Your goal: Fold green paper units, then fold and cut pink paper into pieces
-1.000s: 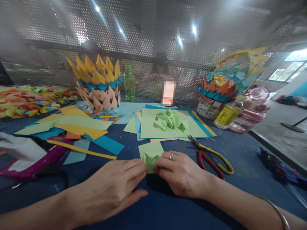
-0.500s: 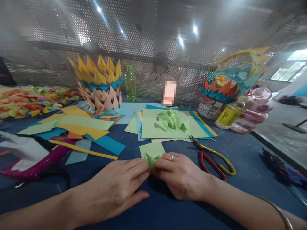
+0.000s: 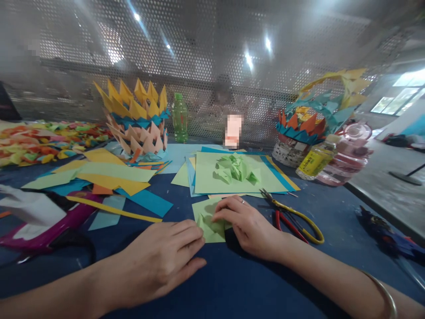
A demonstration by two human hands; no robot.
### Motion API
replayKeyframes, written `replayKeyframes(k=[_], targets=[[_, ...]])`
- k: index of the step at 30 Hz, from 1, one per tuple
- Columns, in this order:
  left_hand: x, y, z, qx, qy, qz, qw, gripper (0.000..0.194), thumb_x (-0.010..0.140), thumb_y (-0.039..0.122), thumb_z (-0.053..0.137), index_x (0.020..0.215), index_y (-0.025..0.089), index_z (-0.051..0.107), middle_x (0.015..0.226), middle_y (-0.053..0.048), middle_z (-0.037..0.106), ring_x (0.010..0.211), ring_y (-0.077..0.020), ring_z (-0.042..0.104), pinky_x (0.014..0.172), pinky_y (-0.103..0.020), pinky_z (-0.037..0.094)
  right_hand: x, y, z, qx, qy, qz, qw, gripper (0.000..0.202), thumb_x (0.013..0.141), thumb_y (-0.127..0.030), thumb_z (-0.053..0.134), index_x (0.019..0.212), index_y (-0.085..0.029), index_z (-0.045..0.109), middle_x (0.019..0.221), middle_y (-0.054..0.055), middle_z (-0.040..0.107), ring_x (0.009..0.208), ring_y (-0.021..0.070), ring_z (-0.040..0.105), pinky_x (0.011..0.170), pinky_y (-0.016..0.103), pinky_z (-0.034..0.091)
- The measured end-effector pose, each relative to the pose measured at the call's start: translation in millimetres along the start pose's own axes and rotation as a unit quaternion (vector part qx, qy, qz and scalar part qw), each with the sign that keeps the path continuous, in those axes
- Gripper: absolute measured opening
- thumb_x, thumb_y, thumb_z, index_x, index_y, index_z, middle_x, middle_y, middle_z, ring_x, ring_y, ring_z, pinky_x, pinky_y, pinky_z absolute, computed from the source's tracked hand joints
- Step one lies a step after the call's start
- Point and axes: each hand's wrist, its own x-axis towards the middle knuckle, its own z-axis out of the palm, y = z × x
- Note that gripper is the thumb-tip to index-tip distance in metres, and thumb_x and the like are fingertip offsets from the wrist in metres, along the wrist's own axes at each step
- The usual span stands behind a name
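Note:
In front of me on the blue table lies a light green square of paper [image 3: 214,237], with a small folded green paper piece [image 3: 205,220] on top of it. My left hand [image 3: 166,254] is closed at the left edge of the folded piece, fingertips on it and thumb lower down. From the right, my right hand [image 3: 250,226], a ring on one finger, reaches over with curled fingers closed on the folded piece's far side. Its fingertips partly cover the paper. Several folded green pieces [image 3: 236,168] rest on a stack of green sheets [image 3: 272,177] just beyond.
Pliers [image 3: 295,215] with red and yellow handles lie right of my hands. A purple glue gun [image 3: 63,226] and paper strips [image 3: 113,175] are on the left. Farther back stand a folded-paper basket [image 3: 139,119], a green bottle [image 3: 179,117], a yellow-labelled bottle [image 3: 315,160] and a pink jug [image 3: 348,155].
My right hand has moved up and slightly right over the paper, its fingers lifting from the near edge. More of the green square now shows. My left hand has barely moved.

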Motion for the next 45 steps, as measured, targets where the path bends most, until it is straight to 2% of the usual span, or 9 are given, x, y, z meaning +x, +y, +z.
replayKeyframes(k=[7, 12, 16, 20, 25, 28, 34, 37, 45], targets=[[0, -3, -0.6, -0.003, 0.001, 0.005, 1.0, 0.019, 0.095, 0.024, 0.046, 0.1, 0.015, 0.062, 0.093, -0.008, 0.063, 0.083, -0.021, 0.058, 0.062, -0.03, 0.047, 1, -4, -4, 0.017, -0.021, 0.017, 0.999, 0.026, 0.072, 0.001, 0.047, 0.09, -0.017, 0.056, 0.097, 0.009, 0.058, 0.096, 0.0206, 0.052, 0.088, 0.037, 0.044], [0, -2, -1.4, 0.008, 0.054, 0.018, 0.998, 0.022, 0.094, 0.023, 0.047, 0.109, 0.015, 0.061, 0.102, -0.01, 0.066, 0.091, -0.022, 0.062, 0.072, -0.031, 0.052, 2, -10, -9, 0.01, -0.036, 0.018, 0.999, 0.015, 0.073, -0.006, 0.054, 0.081, -0.019, 0.054, 0.077, 0.003, 0.059, 0.079, 0.0181, 0.053, 0.076, 0.033, 0.041], [-1, 0, -2.6, 0.022, 0.074, 0.017, 0.997, 0.027, 0.095, 0.025, 0.046, 0.115, 0.014, 0.06, 0.109, -0.01, 0.067, 0.099, -0.0218, 0.063, 0.075, -0.028, 0.054, 1, -16, -4, 0.02, -0.017, 0.059, 0.998, 0.012, 0.077, -0.007, 0.055, 0.078, -0.019, 0.056, 0.072, 0.001, 0.061, 0.071, 0.0152, 0.053, 0.07, 0.03, 0.038], [0, 0, -2.5, 0.017, 0.066, 0.021, 0.997, 0.027, 0.095, 0.024, 0.047, 0.115, 0.012, 0.06, 0.111, -0.011, 0.067, 0.101, -0.0218, 0.064, 0.079, -0.029, 0.055, -1, -23, 2, 0.077, 0.009, 0.099, 0.992, 0.015, 0.079, -0.005, 0.055, 0.082, -0.019, 0.06, 0.075, 0.001, 0.063, 0.071, 0.0135, 0.055, 0.067, 0.025, 0.041], [1, -1, -3.5, 0.0, 0.071, 0.032, 0.997, 0.025, 0.096, 0.024, 0.045, 0.108, 0.012, 0.064, 0.103, -0.01, 0.07, 0.096, -0.0209, 0.066, 0.077, -0.029, 0.056, -1, -23, 3, 0.111, 0.0, 0.079, 0.991, 0.023, 0.08, -0.004, 0.053, 0.093, -0.018, 0.064, 0.086, 0.004, 0.066, 0.081, 0.0155, 0.058, 0.075, 0.027, 0.045], [1, -2, -3.2, -0.001, 0.083, 0.036, 0.996, 0.025, 0.096, 0.024, 0.046, 0.107, 0.012, 0.065, 0.102, -0.009, 0.071, 0.094, -0.0205, 0.067, 0.078, -0.029, 0.056, 0, -18, 2, 0.118, -0.007, 0.066, 0.991, 0.023, 0.08, -0.003, 0.053, 0.091, -0.018, 0.065, 0.089, 0.005, 0.066, 0.086, 0.0166, 0.058, 0.078, 0.028, 0.046], [-2, -3, -1.5, -0.003, 0.092, 0.029, 0.995, 0.023, 0.095, 0.024, 0.048, 0.105, 0.012, 0.065, 0.1, -0.008, 0.072, 0.09, -0.0201, 0.068, 0.073, -0.028, 0.057, 0, -10, 1, 0.114, -0.021, 0.013, 0.993, 0.026, 0.077, 0.003, 0.052, 0.088, -0.017, 0.064, 0.087, 0.005, 0.066, 0.086, 0.0161, 0.057, 0.078, 0.028, 0.046], [-3, -4, -1.6, -0.009, 0.088, 0.025, 0.996, 0.023, 0.095, 0.023, 0.048, 0.106, 0.014, 0.065, 0.102, -0.007, 0.072, 0.092, -0.0199, 0.068, 0.076, -0.028, 0.057, 0, -9, 0, 0.105, -0.027, -0.007, 0.994, 0.026, 0.076, 0.003, 0.05, 0.087, -0.016, 0.064, 0.087, 0.006, 0.065, 0.085, 0.0162, 0.057, 0.077, 0.028, 0.046], [0, -3, -3.2, -0.029, 0.093, 0.031, 0.995, 0.025, 0.096, 0.023, 0.044, 0.102, 0.015, 0.067, 0.099, -0.007, 0.074, 0.091, -0.0184, 0.069, 0.081, -0.027, 0.057, 1, -10, -3, 0.129, -0.019, -0.015, 0.991, 0.026, 0.074, 0.004, 0.051, 0.084, -0.016, 0.063, 0.086, 0.005, 0.066, 0.083, 0.0151, 0.058, 0.076, 0.027, 0.047]])
